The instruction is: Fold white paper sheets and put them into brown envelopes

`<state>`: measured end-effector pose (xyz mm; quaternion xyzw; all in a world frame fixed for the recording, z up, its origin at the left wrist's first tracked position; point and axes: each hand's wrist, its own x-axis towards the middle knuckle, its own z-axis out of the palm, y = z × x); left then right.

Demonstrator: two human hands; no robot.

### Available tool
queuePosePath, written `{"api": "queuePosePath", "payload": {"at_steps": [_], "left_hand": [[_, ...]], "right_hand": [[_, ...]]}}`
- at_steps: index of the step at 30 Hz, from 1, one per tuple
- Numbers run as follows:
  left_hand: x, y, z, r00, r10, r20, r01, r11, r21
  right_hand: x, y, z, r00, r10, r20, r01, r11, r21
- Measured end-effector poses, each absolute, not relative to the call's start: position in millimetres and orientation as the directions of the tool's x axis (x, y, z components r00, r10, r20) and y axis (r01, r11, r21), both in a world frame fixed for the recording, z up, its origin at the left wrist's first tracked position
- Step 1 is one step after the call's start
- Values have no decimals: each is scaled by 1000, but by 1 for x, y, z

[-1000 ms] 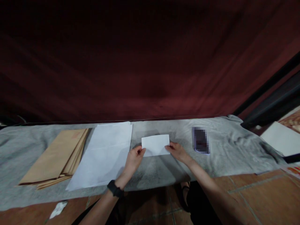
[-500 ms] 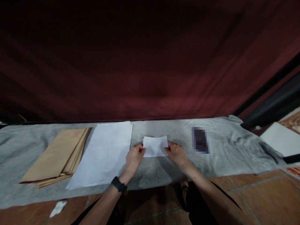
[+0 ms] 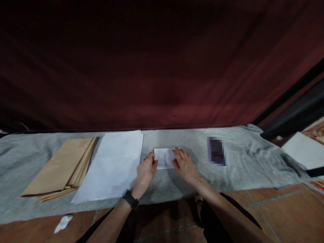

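Observation:
A small white folded paper (image 3: 164,158) lies flat on the grey cloth (image 3: 162,187) in front of me. My left hand (image 3: 146,168), with a dark watch on its wrist, is closed at the paper's left edge, thumb and curled fingers pinching it. Across the paper's right end rests my right hand (image 3: 184,164), its fingers stretched and slightly apart, covering that edge. Close to my left hand is a stack of large white sheets (image 3: 113,162).
Brown envelopes (image 3: 60,165) are stacked at the left. A blurred-out dark rectangular object (image 3: 217,152) lies right of my right hand. Behind the cloth hangs a dark red curtain (image 3: 162,84). A crumpled white scrap (image 3: 63,223) is on the tiled floor (image 3: 291,209).
My right hand has let go of the paper's right edge and moved slightly left onto its top, fingers spreading. The paper now lies flatter. My left hand stays at the left edge.

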<state>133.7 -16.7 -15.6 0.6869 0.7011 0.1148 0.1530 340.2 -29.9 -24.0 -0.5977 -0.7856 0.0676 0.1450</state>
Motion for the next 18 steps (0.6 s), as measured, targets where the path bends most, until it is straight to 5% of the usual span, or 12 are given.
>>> {"api": "queuePosePath", "payload": {"at_steps": [5, 8, 18], "left_hand": [[147, -23, -25, 228, 940, 256, 900, -303, 314], [156, -24, -37, 374, 893, 251, 857, -436, 275], [143, -25, -56, 316, 920, 233, 922, -356, 156]], "right_hand": [[323, -37, -38, -368, 915, 166, 873, 402, -278], [318, -40, -46, -385, 909, 162, 881, 414, -229], [335, -41, -59, -300, 926, 227, 924, 342, -174]]}}
